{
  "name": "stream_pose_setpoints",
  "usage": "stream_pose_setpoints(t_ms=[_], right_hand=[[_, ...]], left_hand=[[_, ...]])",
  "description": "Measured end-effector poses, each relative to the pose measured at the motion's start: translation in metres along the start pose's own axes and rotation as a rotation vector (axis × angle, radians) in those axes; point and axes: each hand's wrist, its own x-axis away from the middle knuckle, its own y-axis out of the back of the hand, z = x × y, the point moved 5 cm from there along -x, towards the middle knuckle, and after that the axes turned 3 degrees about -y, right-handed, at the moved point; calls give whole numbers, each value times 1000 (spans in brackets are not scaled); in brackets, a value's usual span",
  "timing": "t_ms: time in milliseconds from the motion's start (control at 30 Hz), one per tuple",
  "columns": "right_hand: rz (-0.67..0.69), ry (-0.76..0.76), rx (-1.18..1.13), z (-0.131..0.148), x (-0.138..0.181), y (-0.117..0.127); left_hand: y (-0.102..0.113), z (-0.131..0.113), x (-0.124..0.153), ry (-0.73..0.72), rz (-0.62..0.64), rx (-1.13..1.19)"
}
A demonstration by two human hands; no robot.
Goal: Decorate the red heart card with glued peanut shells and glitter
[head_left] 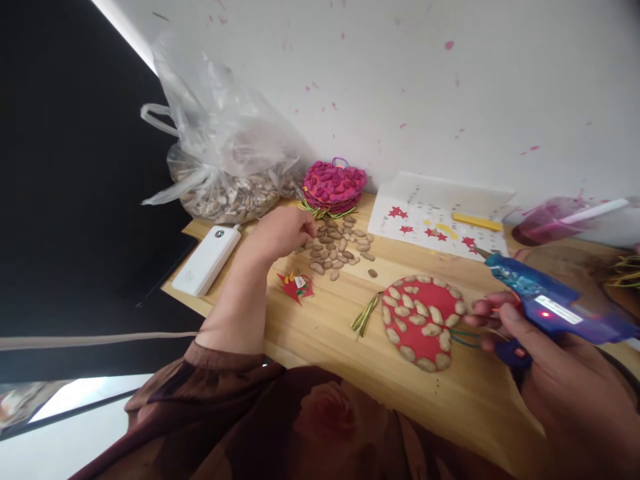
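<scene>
- Two hands: right hand wrapped around one blue glue gun with a lit red light, nozzle pointing up and left over the paper; left hand with fingers drawn together at the left edge of the loose brown peanuts, hard to tell whether gripping one.
- Flat on the pale wooden tabletop, just left of the right fingertips: one round red disc, rimmed with peanuts and dotted with more inside, roughly two dozen; bare red toward the bottom.
- Attached to it: one green straw tuft at left, one teal cord at right.
- Loose peanuts: several dozen, too crowded to count.
- Near the left forearm: one red paper piece, one white power bank.
- Behind: one magenta peanut-covered stack, one clear plastic bag of peanuts.
- Farther right: one white paper sheet with about six red stars and one yellow strip; one pink-stained cup.
</scene>
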Motion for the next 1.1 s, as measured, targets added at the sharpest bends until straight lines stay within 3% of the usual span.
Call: stream_pose_setpoints(t_ms=[200, 467, 733, 967, 1100], right_hand=[[63, 39, 43, -11, -5, 4], [38, 2, 10, -6, -2, 1], [6, -85, -7, 2, 3, -3], [-7, -88, -38, 8, 7, -9], [11, -75, -26, 3, 4, -7]], left_hand=[[-9, -8, 0, -44, 105, -33], [-10, -10, -1, -47, 115, -72], [-15, -19, 7, -74, 291, -106], [-7, -12, 5, -61, 179, -104], [-9, -16, 7, -57, 220, -105]])
